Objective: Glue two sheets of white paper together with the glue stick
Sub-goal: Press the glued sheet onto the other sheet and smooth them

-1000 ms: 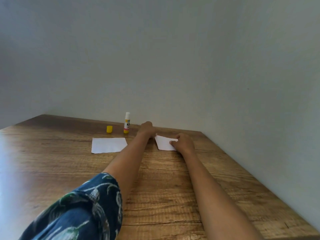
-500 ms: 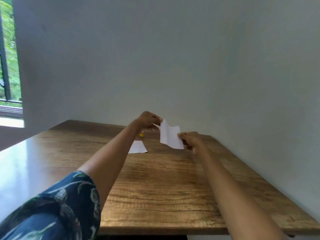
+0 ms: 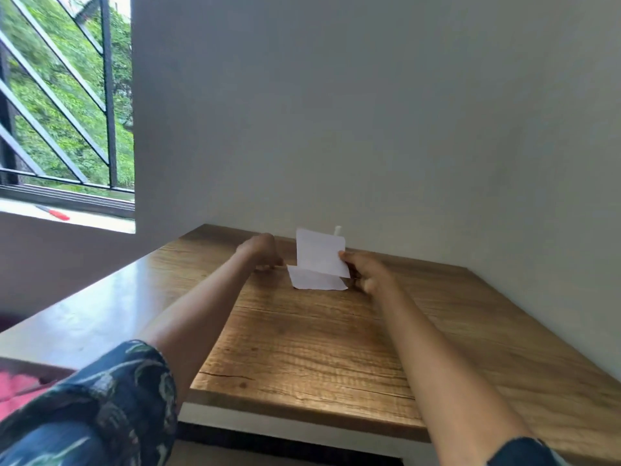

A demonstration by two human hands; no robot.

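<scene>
My right hand (image 3: 364, 271) pinches the right edge of a white sheet (image 3: 319, 253) and holds it upright above the table. Its lower edge meets a second white sheet (image 3: 316, 280) that lies flat on the wooden table (image 3: 302, 348). My left hand (image 3: 262, 252) rests on the table just left of the flat sheet, fingers curled down near its corner; I cannot tell whether it touches the paper. Only the white tip of the glue stick (image 3: 337, 229) shows above the raised sheet, near the wall. The yellow cap is hidden.
A grey wall runs behind and to the right of the table. At the left is a barred window (image 3: 64, 105) with a sill that holds a red-handled tool (image 3: 55, 213). Red fabric (image 3: 16, 385) lies low at the left.
The right sheet was lifted off the table with both hands and carried left over the other sheet. My left hand let go and dropped to the table. The view swung left.
</scene>
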